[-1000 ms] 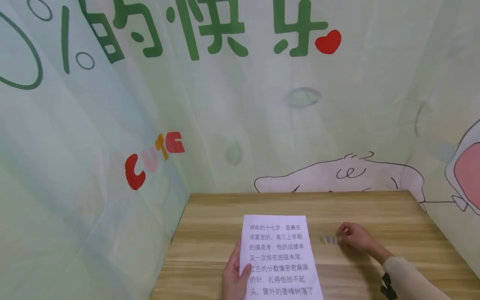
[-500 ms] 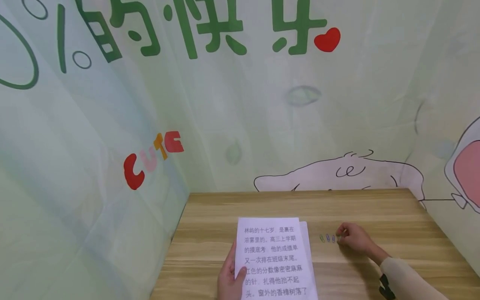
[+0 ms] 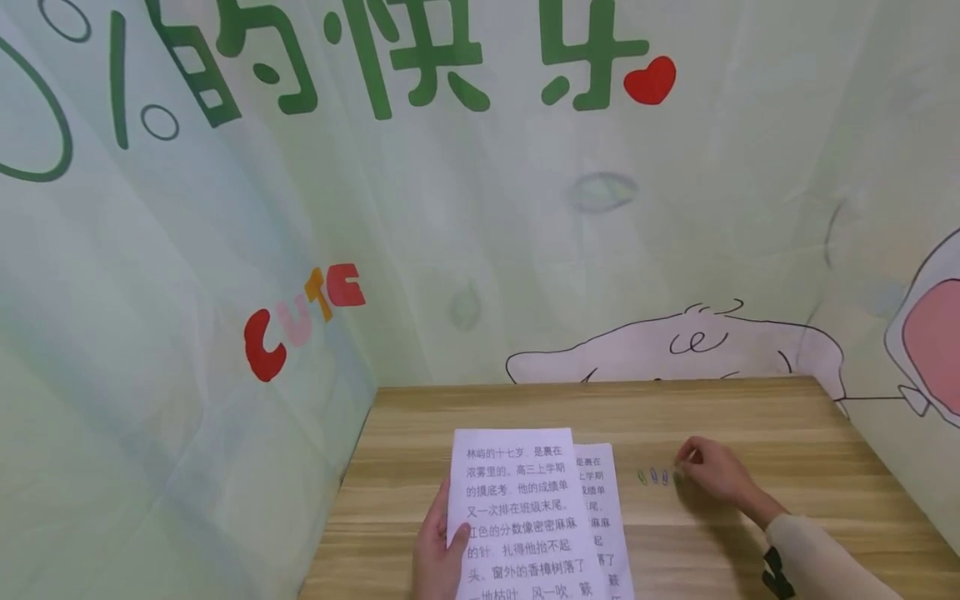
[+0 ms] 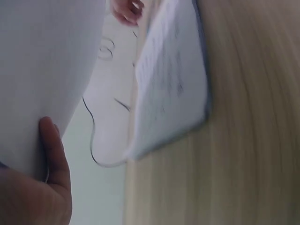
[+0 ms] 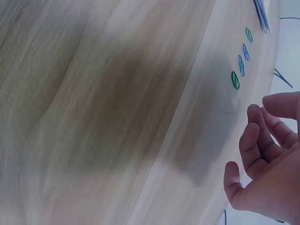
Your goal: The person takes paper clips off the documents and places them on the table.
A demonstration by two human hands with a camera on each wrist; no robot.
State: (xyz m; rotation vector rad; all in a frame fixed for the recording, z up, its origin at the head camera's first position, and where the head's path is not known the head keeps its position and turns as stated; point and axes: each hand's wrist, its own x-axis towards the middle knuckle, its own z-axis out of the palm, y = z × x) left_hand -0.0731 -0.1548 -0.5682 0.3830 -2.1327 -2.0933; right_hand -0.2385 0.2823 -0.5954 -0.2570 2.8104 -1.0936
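Note:
My left hand (image 3: pixel 438 550) grips the left edge of printed paper (image 3: pixel 517 500), thumb on its front; how many sheets it holds I cannot tell. Behind and to the right lies more printed paper (image 3: pixel 609 517), partly covered in the head view; the left wrist view shows this lower paper (image 4: pixel 173 79) on the table, apart from the held one. My right hand (image 3: pixel 712 471) hovers beside a row of paper clips: a green clip (image 5: pixel 249 35), two blue clips (image 5: pixel 241 65) and another green clip (image 5: pixel 235 80). Its fingers curl loosely, with nothing visible between them.
The wooden table (image 3: pixel 450 408) reaches back to a pale fabric wall (image 3: pixel 480 208) printed with green characters and cartoon drawings. Another fabric side wall (image 3: pixel 187 375) stands along the table's left edge. A beige sleeve (image 3: pixel 817 550) covers the right forearm.
My left hand has moved left with its paper, uncovering a growing strip of the printed paper behind. The right hand has stayed almost still beside the clips.

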